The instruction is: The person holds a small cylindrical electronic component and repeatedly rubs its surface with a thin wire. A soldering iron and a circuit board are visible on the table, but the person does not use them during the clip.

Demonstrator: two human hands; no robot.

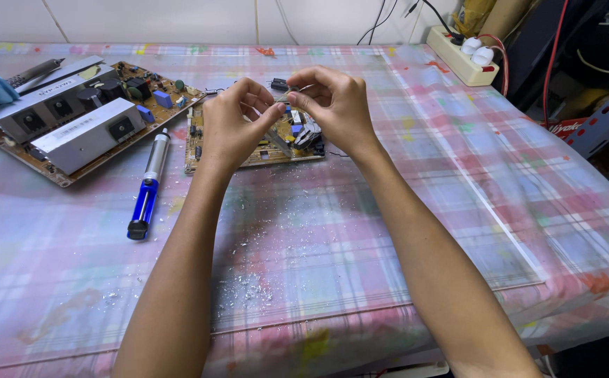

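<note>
A: Hands, item one?
B: Left hand [233, 120] and right hand [332, 105], fingertips pinched together on one small component [281, 102], too tiny to identify, held just above the small circuit board [259, 145].

A: Hidden parts?
B: That board's middle, behind both hands.

A: Outward?
B: Blue-and-silver desoldering pump [147, 187] left of it. Large circuit board [73, 112] with grey heat sinks bearing white rectangular labels, far left, edge cut off. Cream power strip [458, 59], far right corner.

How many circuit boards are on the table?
2: a large circuit board with grey metal blocks at the far left, and a smaller circuit board partly hidden beneath the left hand and right hand.
</note>
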